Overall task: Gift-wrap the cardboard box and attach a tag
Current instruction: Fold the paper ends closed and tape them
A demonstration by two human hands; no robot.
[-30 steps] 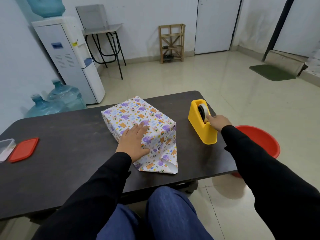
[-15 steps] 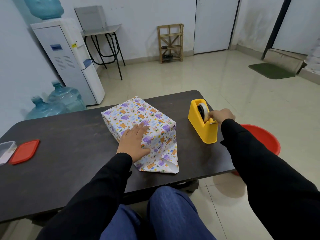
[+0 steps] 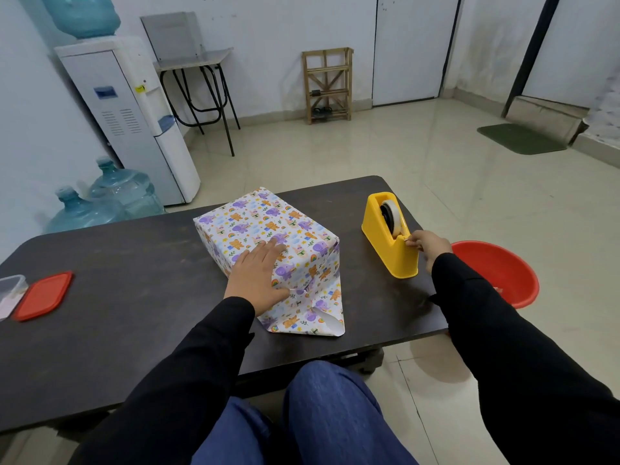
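Two-thirds done, roughly. Wrapped box (image 3: 268,229) sits mid-frame on the dark surface (image 3: 134,297). Left hand (image 3: 258,276) lies flat on top, grip wide, pinning the paper. Near-end flap (image 3: 308,317) is unfolded and untaped. Right of it, right hand (image 3: 431,246) is at the tape dispenser (image 3: 391,256), grip narrow, pinching the tape end (image 3: 407,240). To do: tape the flap, add the tag; none visible.

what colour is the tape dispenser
Yellow; the tape dispenser shows clearly in the head view.
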